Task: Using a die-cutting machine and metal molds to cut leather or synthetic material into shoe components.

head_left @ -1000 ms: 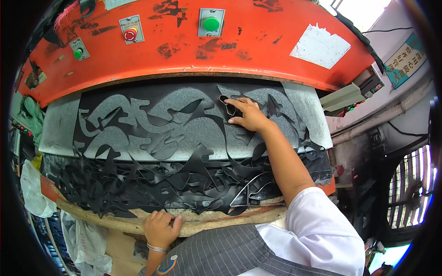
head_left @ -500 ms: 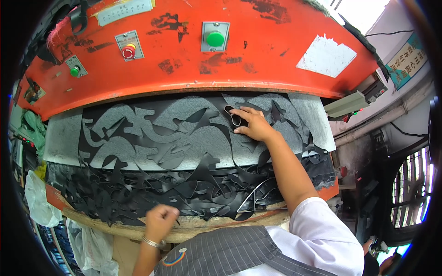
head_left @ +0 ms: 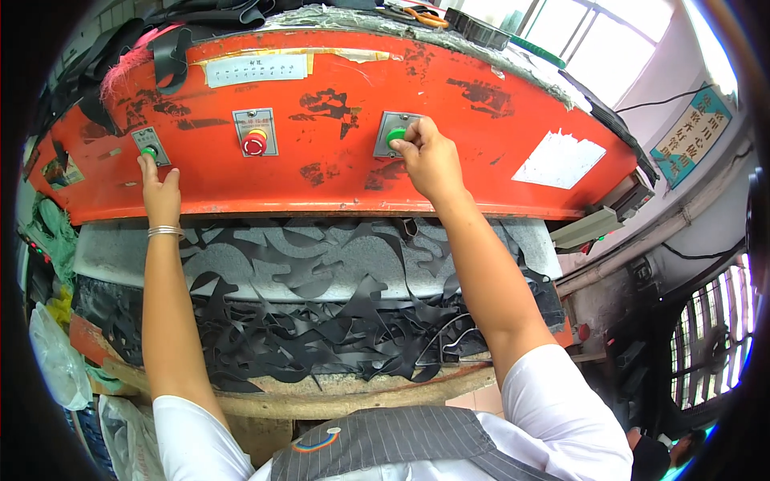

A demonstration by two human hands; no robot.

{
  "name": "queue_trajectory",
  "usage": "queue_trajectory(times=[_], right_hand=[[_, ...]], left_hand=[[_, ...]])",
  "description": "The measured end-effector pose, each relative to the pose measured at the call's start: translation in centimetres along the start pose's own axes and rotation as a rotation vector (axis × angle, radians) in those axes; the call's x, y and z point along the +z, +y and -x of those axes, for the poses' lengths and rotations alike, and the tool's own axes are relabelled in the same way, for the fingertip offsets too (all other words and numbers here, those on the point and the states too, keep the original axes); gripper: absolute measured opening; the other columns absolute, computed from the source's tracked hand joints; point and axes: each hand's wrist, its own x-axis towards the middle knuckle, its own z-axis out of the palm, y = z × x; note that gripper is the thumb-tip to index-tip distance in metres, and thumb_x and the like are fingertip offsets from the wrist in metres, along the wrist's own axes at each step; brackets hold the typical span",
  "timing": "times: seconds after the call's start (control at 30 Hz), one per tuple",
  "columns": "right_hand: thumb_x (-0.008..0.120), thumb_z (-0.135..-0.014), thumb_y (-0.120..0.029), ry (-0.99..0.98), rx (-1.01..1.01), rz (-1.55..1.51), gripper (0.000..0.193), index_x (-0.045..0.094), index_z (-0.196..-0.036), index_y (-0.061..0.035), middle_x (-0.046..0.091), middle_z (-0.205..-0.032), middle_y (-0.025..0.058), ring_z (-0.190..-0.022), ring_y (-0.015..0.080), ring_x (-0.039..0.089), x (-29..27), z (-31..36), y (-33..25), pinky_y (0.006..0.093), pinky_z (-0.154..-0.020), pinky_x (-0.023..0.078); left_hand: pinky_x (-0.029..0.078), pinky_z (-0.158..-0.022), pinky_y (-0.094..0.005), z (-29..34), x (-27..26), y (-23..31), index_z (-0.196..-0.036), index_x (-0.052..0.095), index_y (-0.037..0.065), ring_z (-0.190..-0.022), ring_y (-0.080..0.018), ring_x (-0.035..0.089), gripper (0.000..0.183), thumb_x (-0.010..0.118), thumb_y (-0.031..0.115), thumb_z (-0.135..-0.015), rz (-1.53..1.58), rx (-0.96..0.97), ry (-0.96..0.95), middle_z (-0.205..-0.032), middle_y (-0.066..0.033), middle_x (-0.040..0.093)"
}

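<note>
My left hand (head_left: 163,195), a bangle at its wrist, reaches up with fingers stretched out against the small green button (head_left: 149,151) on the orange machine's left side. Farther right, my right hand (head_left: 434,166) has its thumb and curled fingers at the larger green push button (head_left: 395,138), partly covering it. Below the orange front panel (head_left: 321,188), a cut black sheet (head_left: 298,272) with curved openings lies on the grey bed. A small metal cutting die (head_left: 410,230) sits on that sheet near the panel's lower edge.
A red emergency stop button (head_left: 254,143) is between my hands. Tangled black offcuts (head_left: 281,337) heap along the front ledge, with a larger metal cutting die (head_left: 447,343) at their right. Orange-handled scissors (head_left: 427,17) lie on top of the machine. Plastic bags (head_left: 60,353) hang at left.
My right hand has let go of the small die and moved up to the larger green button. My left hand has risen from the front ledge to the left green button. The view has tilted up.
</note>
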Motion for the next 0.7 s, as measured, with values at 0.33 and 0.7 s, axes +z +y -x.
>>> queue_trajectory(times=[0.33,0.7], right_hand=[[0.075,-0.082,-0.015,-0.175,0.326,-0.123,0.023,0.057,-0.08,-0.0007,0.06,-0.064,0.0054,-0.058,0.0116,0.056,-6.0,13.0,4.1,0.029,-0.054,0.046],[0.074,-0.081,-0.035,-0.4,0.417,0.04,0.044,0.064,-0.101,0.0036,0.069,-0.088,0.019,-0.088,0.0323,0.068,-0.6,17.4,9.1,0.0394,-0.079,0.052]], left_hand=[[0.052,-0.073,-0.0327,24.7,-11.4,12.1,-0.087,0.07,0.004,-0.079,-0.02,0.067,0.015,0.069,0.018,-0.081,0.18,-0.3,-0.909,-0.088,-0.0117,0.07],[0.047,-0.063,-0.0405,35.1,-11.0,17.1,-0.069,0.07,0.008,-0.07,-0.03,0.058,0.01,0.07,0.018,-0.072,-0.028,0.125,-0.835,-0.068,-0.0087,0.059]])
